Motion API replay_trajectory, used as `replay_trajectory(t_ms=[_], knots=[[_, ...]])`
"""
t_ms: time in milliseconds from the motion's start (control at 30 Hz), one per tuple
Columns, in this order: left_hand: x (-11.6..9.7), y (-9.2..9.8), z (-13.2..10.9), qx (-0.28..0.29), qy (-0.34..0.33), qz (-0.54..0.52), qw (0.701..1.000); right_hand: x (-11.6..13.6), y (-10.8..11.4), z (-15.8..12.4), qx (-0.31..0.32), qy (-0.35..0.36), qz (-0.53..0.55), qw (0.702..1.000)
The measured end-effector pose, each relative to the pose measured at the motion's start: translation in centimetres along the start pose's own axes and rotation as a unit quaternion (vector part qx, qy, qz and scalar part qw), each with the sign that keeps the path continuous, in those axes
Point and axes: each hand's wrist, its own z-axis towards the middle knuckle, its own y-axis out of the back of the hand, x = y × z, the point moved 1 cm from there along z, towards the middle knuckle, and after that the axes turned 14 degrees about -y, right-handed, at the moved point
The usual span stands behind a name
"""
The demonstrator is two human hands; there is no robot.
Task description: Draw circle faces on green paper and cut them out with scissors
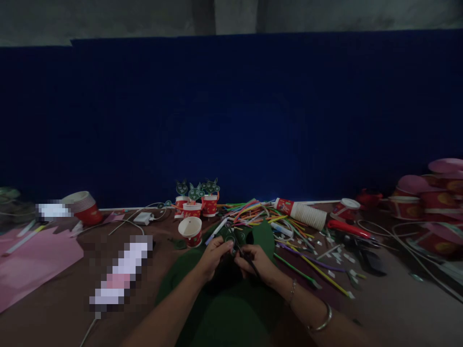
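In the middle of the head view, my left hand (216,256) pinches a dark green paper piece (230,236) with pale outlines drawn on it. Dark-handled scissors (249,261) are in my right hand (261,265), their blades pointing at that paper; how far apart the blades are is too dark to tell. Below both hands spreads a larger green sheet (231,313). Just beyond my left hand stands a red patterned paper cup (190,233). Behind it are several red cups (210,206) topped with green animal-face cutouts (211,186).
Pipe cleaners (249,212) and white scraps (338,255) are strewn beyond and right of my hands. A stack of paper cups (307,214) lies on its side near a red-handled tool (349,228). Pink paper (36,260) and a blurred-out item (123,272) lie left. Cables cross both sides.
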Motion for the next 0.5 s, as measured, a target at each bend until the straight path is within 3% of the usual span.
replay_trajectory(t_ms=[500], knots=[[-0.18,-0.17,0.13,-0.028,-0.031,0.021,0.999,-0.58,0.26,0.42,-0.016,-0.007,0.000,1.000]])
